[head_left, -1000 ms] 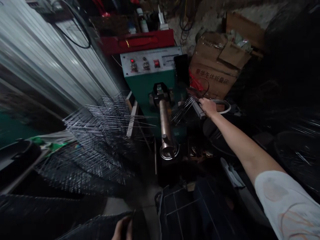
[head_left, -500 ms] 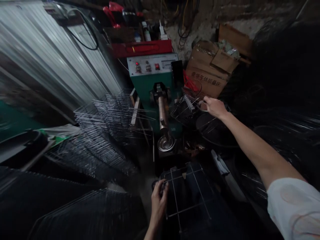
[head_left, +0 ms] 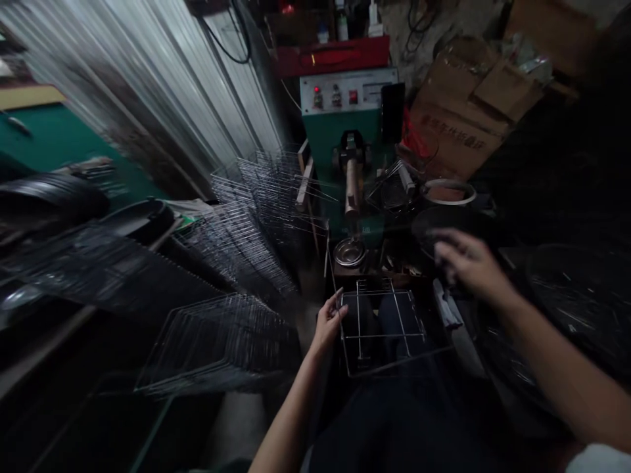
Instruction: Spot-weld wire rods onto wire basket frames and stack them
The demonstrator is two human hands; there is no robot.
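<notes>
My left hand [head_left: 328, 322] is closed on the left edge of a small wire rack [head_left: 382, 336], a frame of thin crossed metal rods held above my lap. My right hand [head_left: 468, 264] is in the air to the right of the rack, near a dark round pan-like thing [head_left: 428, 223]. Motion smears its fingers, and whether they hold anything cannot be made out. Ahead of the rack stands a green machine [head_left: 320, 157] with a metal arm [head_left: 351, 187]; a shiny round metal dish [head_left: 350, 252] sits below that arm.
Stacked wire grids [head_left: 246, 223] stand to the left, with more wire frames [head_left: 221, 335] nearer me. A pale-rimmed bowl [head_left: 449, 201] and a cardboard box [head_left: 463, 112] are at the right back. A phone-like black slab [head_left: 393, 112] is on the machine's front.
The view has swung left and down. My right hand has drawn back from the wire pieces beside the machine toward me. My left hand still holds the wire rack, now raised and tilted differently.
</notes>
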